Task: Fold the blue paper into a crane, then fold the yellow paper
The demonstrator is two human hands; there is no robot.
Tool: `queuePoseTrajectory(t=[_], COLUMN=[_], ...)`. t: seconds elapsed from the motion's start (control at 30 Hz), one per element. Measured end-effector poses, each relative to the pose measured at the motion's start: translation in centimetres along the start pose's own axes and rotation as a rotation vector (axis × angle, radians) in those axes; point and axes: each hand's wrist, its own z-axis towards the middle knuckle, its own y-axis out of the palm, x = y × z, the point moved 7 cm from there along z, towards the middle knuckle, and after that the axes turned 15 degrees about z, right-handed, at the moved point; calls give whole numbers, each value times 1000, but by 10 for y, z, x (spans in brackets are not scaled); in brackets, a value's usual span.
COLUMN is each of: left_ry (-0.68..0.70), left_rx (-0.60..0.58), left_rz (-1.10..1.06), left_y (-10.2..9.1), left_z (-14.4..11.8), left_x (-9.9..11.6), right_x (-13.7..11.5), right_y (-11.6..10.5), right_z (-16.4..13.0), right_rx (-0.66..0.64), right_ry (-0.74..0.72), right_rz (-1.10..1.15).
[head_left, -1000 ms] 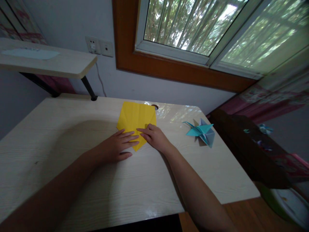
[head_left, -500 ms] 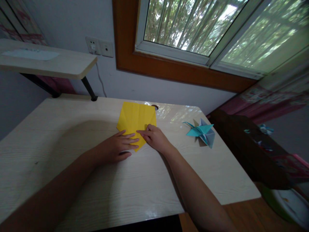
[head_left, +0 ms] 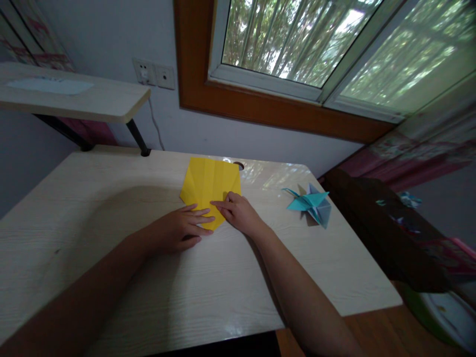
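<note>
A yellow sheet of paper with creases and slanted folded edges lies on the table. My left hand rests flat on its lower left part, fingers spread, and covers some of the lower edge. From the right, my right hand touches the sheet with its index finger stretched out toward the middle; its other fingers are curled and partly hidden. Neither hand lifts the paper. To the right of my right hand sits a blue folded paper figure with pointed, wing-like flaps.
The pale wooden table has a cable hole behind the sheet. A raised shelf on black legs stands at the back left, with white paper on it. A window and wall sockets are beyond.
My left fingers have shifted slightly right and down over the paper's lower tip, which showed as a point before. My right hand and the blue figure look nearly unmoved.
</note>
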Motion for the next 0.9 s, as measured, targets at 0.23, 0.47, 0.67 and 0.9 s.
queuePoseTrajectory(t=[0.23, 0.47, 0.67, 0.9], left_ry=[12, 9, 1, -28], left_rx=[-1, 1, 41, 27], left_rz=[1, -3, -69, -103], left_y=[0, 1, -2, -2], left_z=[0, 1, 0, 0], left_x=[1, 0, 1, 1], right_x=[-3, -3, -3, -3], right_y=[-2, -2, -1, -1], right_z=[0, 0, 0, 1], right_rx=[0, -11, -20, -29], right_ry=[-11, 2, 12, 19], right_rz=[7, -1, -6, -11])
